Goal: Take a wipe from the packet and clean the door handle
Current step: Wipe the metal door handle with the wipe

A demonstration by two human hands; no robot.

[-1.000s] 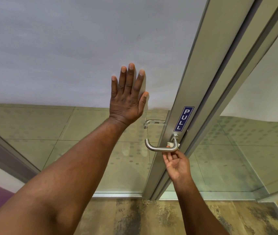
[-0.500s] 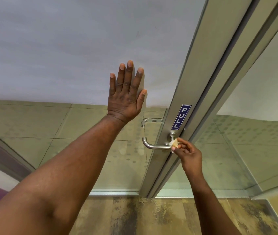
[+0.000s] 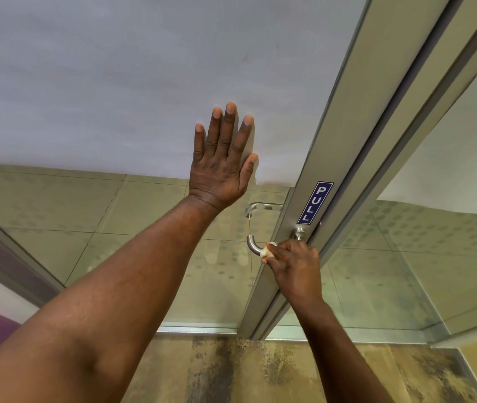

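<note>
- The right hand [image 3: 292, 264] was closed around the small, scrunched white wipe [image 3: 267, 251] and pressed it on the curved, shiny silver metal door handle [image 3: 253, 245], near the handle's left bend.
- The left hand [image 3: 222, 162] was open and flat, fingers spread, on the frosted glass door panel [image 3: 115, 82]. It held nothing.
- The two hands were well apart, the left one higher up.
- The wipe was tiny and mostly hidden by the fingers. It could slip out and drop to the brown, blotchy floor [image 3: 260, 373] if the hold got loose.
- The hand could slide off the smooth bend of the handle, and then that end would stay dirty.
- The round base [image 3: 300, 232] of the handle, next to the grey metal door frame [image 3: 333, 141], could get missed, because the wipe was far from it.
- Pushing hard could swing the door, and the flat left hand looked like it was there to stop that.
- Count: two hands, one wipe, one handle on the near side, and one more handle [image 3: 262, 207] seen through the glass on the far side.
- One blue sign that said PULL [image 3: 315, 202].
- No packet could be seen.
</note>
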